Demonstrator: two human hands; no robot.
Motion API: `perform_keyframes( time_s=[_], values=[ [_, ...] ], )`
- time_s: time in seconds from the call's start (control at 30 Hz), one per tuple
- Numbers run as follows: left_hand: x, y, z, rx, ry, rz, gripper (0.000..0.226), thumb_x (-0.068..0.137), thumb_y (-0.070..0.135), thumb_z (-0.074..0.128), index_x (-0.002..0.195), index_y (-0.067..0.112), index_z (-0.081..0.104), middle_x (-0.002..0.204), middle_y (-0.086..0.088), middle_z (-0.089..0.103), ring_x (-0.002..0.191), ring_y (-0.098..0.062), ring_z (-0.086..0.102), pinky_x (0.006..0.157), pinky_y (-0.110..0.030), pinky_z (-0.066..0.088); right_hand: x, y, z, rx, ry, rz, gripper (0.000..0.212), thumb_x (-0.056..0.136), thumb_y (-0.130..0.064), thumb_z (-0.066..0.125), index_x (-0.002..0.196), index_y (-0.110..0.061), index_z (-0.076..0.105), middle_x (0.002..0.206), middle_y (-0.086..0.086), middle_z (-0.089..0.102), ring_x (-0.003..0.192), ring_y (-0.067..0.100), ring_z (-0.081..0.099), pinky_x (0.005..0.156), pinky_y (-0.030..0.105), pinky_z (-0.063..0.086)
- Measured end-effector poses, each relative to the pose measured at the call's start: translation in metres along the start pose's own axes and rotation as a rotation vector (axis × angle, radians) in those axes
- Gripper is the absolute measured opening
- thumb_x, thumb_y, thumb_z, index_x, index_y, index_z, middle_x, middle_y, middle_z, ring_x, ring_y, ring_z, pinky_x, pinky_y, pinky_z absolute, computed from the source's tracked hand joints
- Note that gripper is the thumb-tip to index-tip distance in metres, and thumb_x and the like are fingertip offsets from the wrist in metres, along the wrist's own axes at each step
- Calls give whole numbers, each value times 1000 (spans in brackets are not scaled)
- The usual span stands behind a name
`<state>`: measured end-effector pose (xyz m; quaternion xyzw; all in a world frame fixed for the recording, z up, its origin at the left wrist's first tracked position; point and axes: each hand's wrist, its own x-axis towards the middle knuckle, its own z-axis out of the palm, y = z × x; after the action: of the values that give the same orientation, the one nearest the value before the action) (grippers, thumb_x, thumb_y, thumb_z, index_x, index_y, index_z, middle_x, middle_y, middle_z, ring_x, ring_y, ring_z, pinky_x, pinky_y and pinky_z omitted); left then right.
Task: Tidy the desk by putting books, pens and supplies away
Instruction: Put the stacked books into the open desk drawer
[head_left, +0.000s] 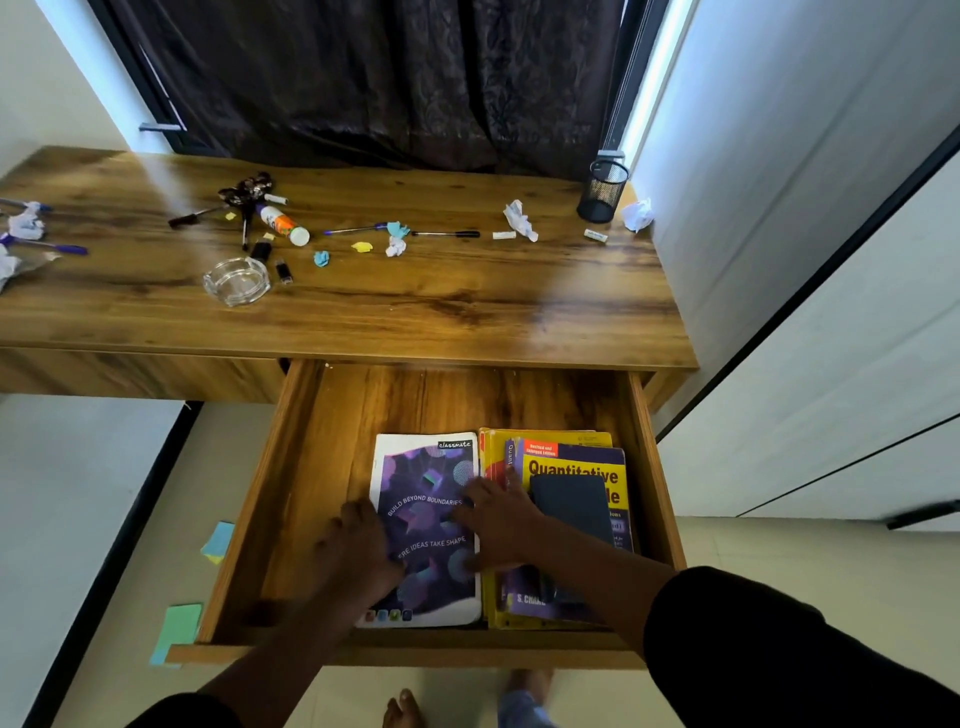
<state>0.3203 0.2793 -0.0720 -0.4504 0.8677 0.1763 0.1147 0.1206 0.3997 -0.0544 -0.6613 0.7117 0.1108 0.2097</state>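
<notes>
Both hands lie flat, fingers spread and gripping nothing, on a purple notebook (428, 525) in the open wooden drawer (291, 499): left hand (358, 551) at its left edge, right hand (498, 525) at its right. The cover reads "classmate", "BUILD BEYOND BOUNDARIES". Touching beside it, a yellow book (576, 467) reads "Quantitative". Pens (447, 234) and a glue bottle (283, 224) lie on the desk (415, 306) above.

Left hand (358, 551) and right hand (498, 525) reach down, fingers spread flat.

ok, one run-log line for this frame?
stage: books into drawer | left hand: on notebook | right hand: on notebook | pens: on desk
</notes>
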Motion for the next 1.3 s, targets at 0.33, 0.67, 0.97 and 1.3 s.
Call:
perform_keyframes(
  time_s=[0.33, 0.67, 0.97, 1.3],
  values=[
    [66, 135, -28, -168, -10, 445, 62, 100, 45, 55, 156, 25, 37, 162, -4, 37, 145, -29, 41, 115, -44, 39, -37, 131, -45, 429, 122, 665, 53, 89, -48, 62, 138, -31, 54, 139, 4, 53, 134, 33, 46, 109, 55, 41],
    [92, 170, -13, 26, -84, 497, 68, 92, 38, 71, 152, 32, 39, 156, -1, 41, 137, -31, 45, 103, -45, 51, -51, 164, -33, 310, -27, 525, 39, 89, -21, 73, 126, -21, 61, 117, 3, 63, 104, 24, 65, 86, 39, 59],
    [88, 166, -19, -61, -149, 435, 73, 77, 31, 85, 142, 24, 52, 140, -3, 58, 127, -26, 55, 103, -43, 50, -53, 161, -37, 267, -6, 422, 43, 90, -29, 75, 131, -24, 62, 123, 2, 64, 112, 23, 62, 88, 36, 56],
    [79, 157, -15, -69, -149, 464, 75, 83, 32, 81, 149, 26, 46, 149, -3, 55, 136, -25, 51, 110, -44, 47, -51, 149, -37, 163, -66, 416, 48, 88, -27, 77, 130, -21, 56, 118, 5, 64, 106, 25, 64, 84, 37, 55]
  ],
)
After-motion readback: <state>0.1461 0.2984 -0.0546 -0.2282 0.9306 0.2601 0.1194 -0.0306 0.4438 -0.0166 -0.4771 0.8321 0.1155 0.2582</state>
